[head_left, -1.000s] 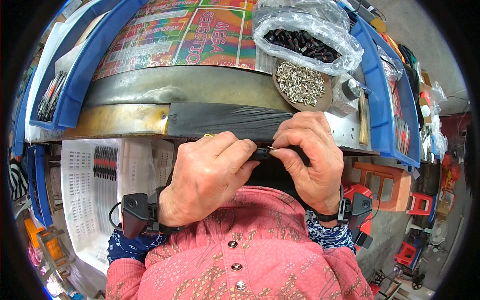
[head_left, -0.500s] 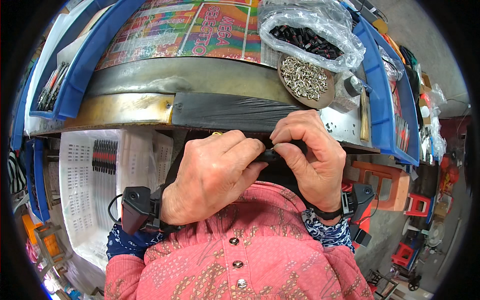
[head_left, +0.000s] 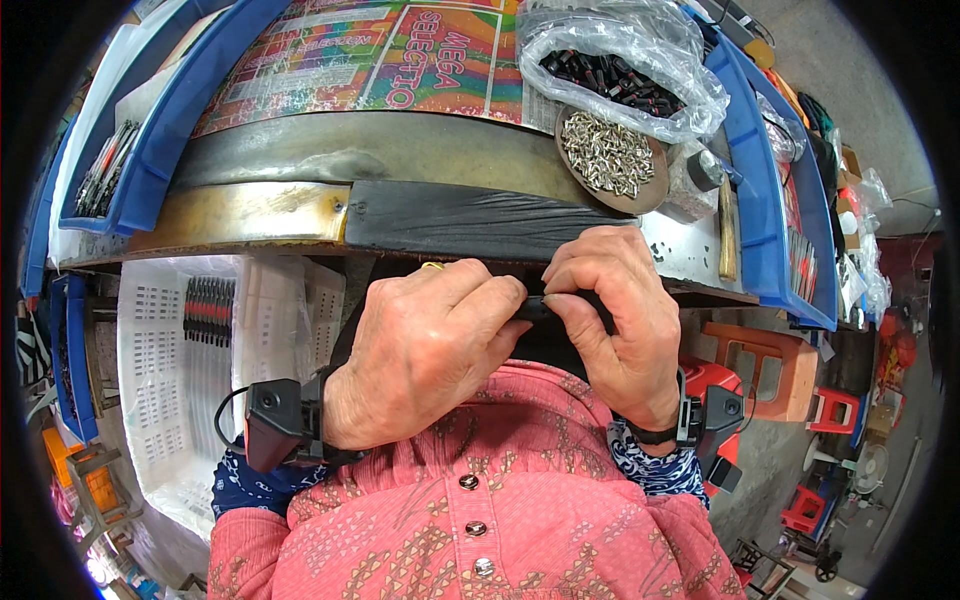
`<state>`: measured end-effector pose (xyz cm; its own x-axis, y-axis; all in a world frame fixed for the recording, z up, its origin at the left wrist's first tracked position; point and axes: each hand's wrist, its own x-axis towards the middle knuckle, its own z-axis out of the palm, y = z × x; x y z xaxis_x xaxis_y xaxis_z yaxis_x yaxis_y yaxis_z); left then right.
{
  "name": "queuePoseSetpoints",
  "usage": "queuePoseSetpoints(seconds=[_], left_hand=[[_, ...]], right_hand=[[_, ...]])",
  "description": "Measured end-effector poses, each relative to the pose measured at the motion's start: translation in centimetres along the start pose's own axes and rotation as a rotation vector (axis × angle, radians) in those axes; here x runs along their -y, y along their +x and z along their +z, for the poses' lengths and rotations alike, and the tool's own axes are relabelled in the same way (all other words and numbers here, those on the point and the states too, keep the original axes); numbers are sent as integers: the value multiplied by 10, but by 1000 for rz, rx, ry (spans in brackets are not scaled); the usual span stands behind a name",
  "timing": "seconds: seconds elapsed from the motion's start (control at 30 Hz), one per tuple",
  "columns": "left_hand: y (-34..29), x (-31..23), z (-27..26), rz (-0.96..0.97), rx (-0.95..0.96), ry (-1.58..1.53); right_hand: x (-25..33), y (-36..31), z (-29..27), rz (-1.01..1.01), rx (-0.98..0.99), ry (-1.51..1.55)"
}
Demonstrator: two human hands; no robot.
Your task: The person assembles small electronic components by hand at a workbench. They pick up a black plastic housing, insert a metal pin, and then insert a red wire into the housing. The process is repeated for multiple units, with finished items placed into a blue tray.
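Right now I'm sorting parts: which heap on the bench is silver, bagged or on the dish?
The dish heap: shiny silver pieces, uncovered. The bag holds black pieces.

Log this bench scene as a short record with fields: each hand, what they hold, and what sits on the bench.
left hand: closed, fingertips pinching a small black part
right hand: closed, pinching the same part from the other side
small black part: held between both hands, mostly hidden
round dish: holds small silver metal pieces, behind the hands
plastic bag: clear, holds black pieces, beside the dish
white crate: below the bench, at the person's left
blue trays: along the bench edges
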<state>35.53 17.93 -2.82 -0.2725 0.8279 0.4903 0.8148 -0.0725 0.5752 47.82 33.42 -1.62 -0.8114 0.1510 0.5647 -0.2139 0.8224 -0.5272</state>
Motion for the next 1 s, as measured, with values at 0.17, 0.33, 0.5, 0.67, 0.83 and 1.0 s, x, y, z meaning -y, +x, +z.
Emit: queuePoseSetpoints(seconds=[0.17, 0.33, 0.5, 0.67, 0.83, 1.0], left_hand=[[0, 0, 1, 15, 12, 21], [-1, 1, 3, 36, -15, 30], [-1, 5, 7, 87, -87, 48], [-3, 8, 8, 103, -103, 70], [-1, 9, 9, 101, -121, 61], [1, 7, 5, 62, -101, 45]], right_hand=[[1, 0, 0, -82, 20, -85], [3, -1, 1, -105, 19, -124], [8, -5, 2, -184, -28, -245], [4, -7, 6, -181, -52, -160], [0, -8, 6, -115, -77, -32], [4, -12, 7, 101, -118, 94]])
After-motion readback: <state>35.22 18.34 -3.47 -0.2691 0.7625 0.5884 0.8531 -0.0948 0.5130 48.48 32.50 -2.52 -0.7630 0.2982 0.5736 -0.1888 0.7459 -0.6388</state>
